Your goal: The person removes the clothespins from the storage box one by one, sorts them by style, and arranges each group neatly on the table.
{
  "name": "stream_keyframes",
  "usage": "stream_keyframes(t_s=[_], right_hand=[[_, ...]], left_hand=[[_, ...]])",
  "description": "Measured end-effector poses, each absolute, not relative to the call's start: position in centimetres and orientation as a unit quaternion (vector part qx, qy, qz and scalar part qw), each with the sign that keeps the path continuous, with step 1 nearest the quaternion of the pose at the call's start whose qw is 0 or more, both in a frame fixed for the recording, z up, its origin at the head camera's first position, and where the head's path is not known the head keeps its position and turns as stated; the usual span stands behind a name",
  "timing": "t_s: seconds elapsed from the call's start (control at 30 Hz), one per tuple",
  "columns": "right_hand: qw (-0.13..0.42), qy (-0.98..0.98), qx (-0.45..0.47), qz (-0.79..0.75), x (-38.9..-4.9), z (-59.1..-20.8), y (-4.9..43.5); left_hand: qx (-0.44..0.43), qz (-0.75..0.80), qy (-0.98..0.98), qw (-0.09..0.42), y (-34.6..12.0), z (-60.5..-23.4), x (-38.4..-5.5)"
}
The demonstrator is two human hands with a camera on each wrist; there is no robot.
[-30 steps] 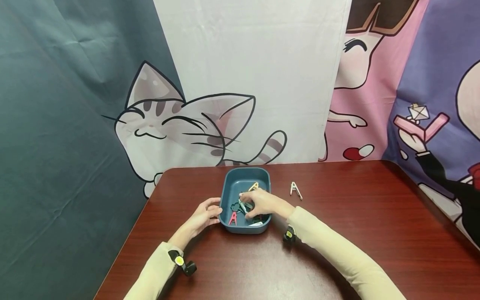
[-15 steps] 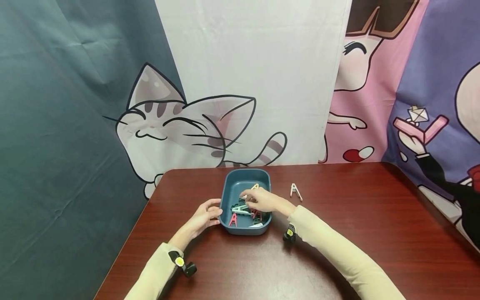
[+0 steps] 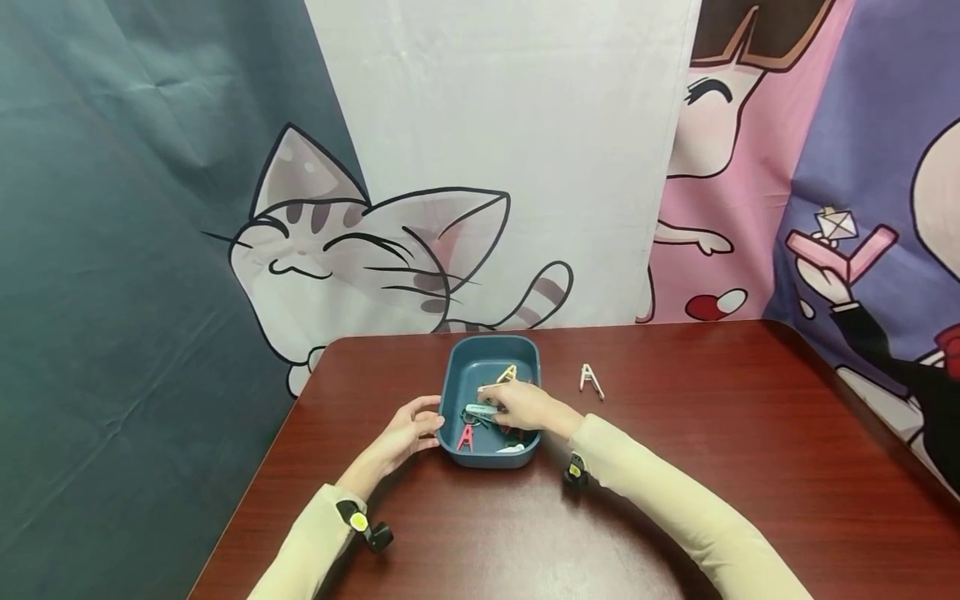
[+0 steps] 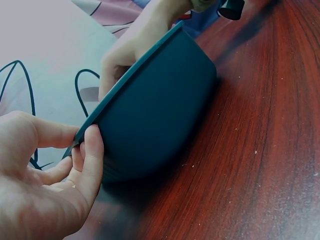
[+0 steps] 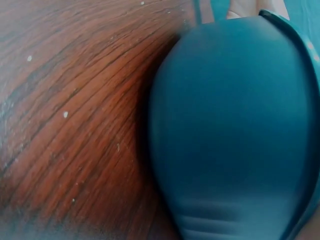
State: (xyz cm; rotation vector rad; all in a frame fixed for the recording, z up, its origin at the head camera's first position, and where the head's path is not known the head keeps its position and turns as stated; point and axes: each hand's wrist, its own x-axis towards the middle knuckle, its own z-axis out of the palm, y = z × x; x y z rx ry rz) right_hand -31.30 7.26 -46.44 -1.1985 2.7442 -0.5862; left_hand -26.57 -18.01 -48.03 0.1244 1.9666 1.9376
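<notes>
My left hand (image 3: 411,433) grips the left rim of a blue plastic bin (image 3: 489,459). In the left wrist view the fingers (image 4: 92,155) pinch that rim, some on its outer wall. Over the bin's right side reaches my right hand (image 3: 525,406), its thumb and fingers pinching a mint-green clothespin (image 3: 480,411) low inside. Around it lie a pink clothespin (image 3: 466,437), a yellow one (image 3: 507,373) and several darker ones, partly covered by the hand. The right wrist view shows mostly the bin's outer wall (image 5: 230,115).
A white clothespin (image 3: 590,380) lies on the dark red wooden table (image 3: 712,433), to the right of the bin. Behind the table's far edge hangs a printed cloth (image 3: 577,167) with a cartoon cat.
The mint-green clothespin stood tilted at the right fingers, then lay flat as the hand lifted off it; now the hand is back down on it. The left hand stays at the rim.
</notes>
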Motion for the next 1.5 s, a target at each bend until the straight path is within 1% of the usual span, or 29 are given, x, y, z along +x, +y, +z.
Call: stream_keyframes(t_s=[0.2, 0.43, 0.7, 1.03, 1.5], right_hand=[[0.049, 0.894, -0.394, -0.207, -31.5, -46.5, 7.5], [0.114, 0.883, -0.409, -0.199, -31.3, -45.9, 7.5], [0.139, 0.858, -0.434, -0.238, -31.6, -45.7, 7.1], [0.189, 0.858, -0.432, -0.203, -31.7, -46.1, 6.6], [0.209, 0.859, -0.393, -0.254, -31.8, -46.2, 6.4]], left_hand=[[0.046, 0.686, 0.703, 0.184, -18.0, -47.9, -26.6], [0.054, 0.685, 0.702, 0.188, -18.1, -48.0, -26.6], [0.051, 0.686, 0.699, 0.194, -18.2, -48.0, -26.4], [0.059, 0.695, 0.689, 0.197, -18.2, -48.1, -26.4], [0.058, 0.696, 0.688, 0.196, -18.2, -48.0, -26.4]])
